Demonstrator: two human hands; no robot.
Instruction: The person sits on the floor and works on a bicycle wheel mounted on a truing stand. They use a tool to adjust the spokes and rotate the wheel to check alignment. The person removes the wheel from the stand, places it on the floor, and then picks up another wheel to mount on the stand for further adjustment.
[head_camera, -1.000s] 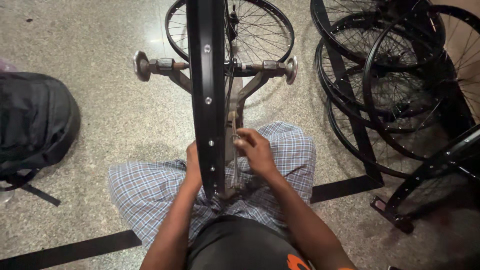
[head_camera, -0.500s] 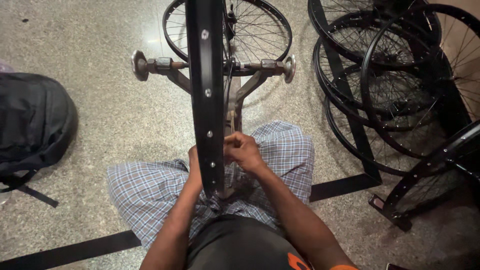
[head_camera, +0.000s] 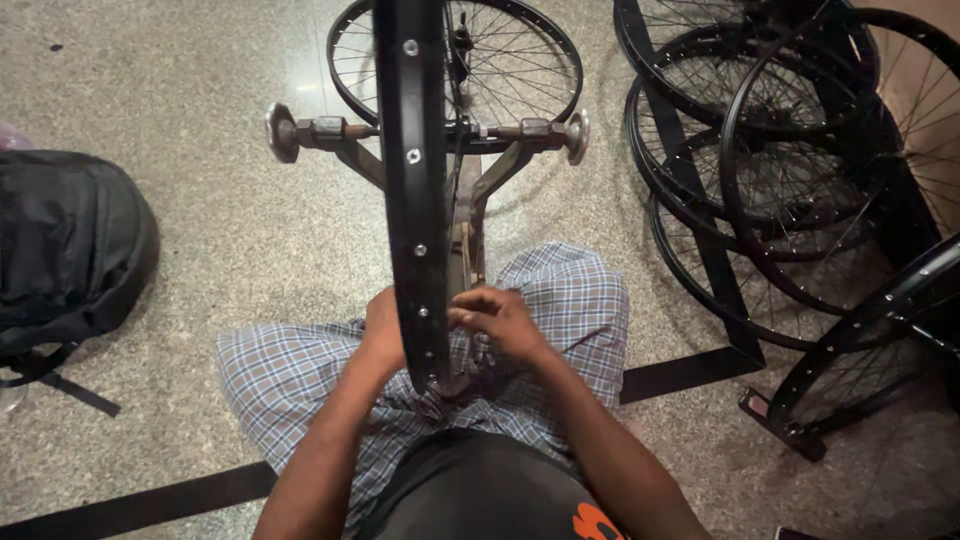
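A black bicycle wheel rim (head_camera: 412, 170) stands edge-on in a metal truing stand (head_camera: 470, 215) in front of me, its spokes (head_camera: 500, 70) fanning out behind. My left hand (head_camera: 383, 330) rests against the left side of the rim near its lower end. My right hand (head_camera: 500, 318) is on the right side, fingers curled and pinched at the rim or a spoke there; what they hold is hidden. Both hands are above my checked shorts (head_camera: 560, 300).
A black backpack (head_camera: 65, 250) lies on the speckled floor at left. Several black spoked wheels (head_camera: 780, 170) lean in a rack at right. A black tape line (head_camera: 140, 505) runs across the floor under my legs.
My right hand has shifted slightly down and in toward the rim, fingers curling tighter. The left hand stays against the rim. The view has barely moved.
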